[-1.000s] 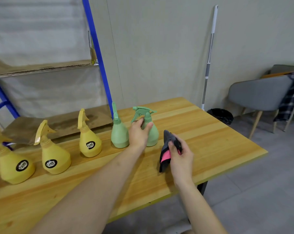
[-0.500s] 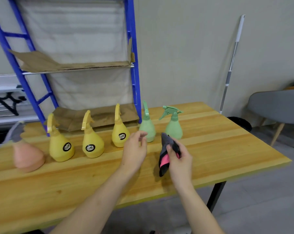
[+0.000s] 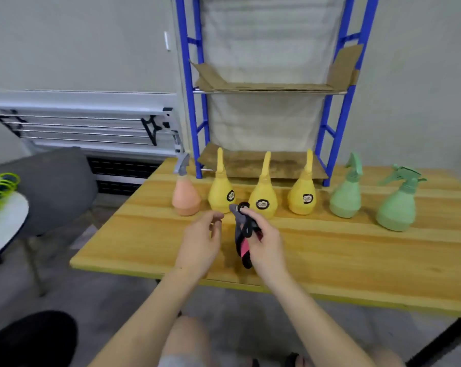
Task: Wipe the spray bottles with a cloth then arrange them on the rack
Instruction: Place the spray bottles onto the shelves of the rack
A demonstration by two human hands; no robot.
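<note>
Over table (image 3: 330, 255), right hand (image 3: 266, 242) clutching cloth (image 3: 244, 234), left hand (image 3: 200, 239) loosely curled

Left hand (image 3: 200, 241) no longer touching the rightmost green bottle (image 3: 397, 201); now hovering empty over table (image 3: 356, 250), fingers loosely curled, near the orange bottle (image 3: 185, 196). Right hand (image 3: 264, 245) with cloth (image 3: 244, 238) now sitting before the yellow bottles (image 3: 262, 198).

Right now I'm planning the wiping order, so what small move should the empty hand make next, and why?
Probably reach the left hand forward to grip the leftmost yellow spray bottle. That hand hovers empty just in front of it, the right hand already holds the cloth, and all six bottles stand on the table, none on the rack.
</note>
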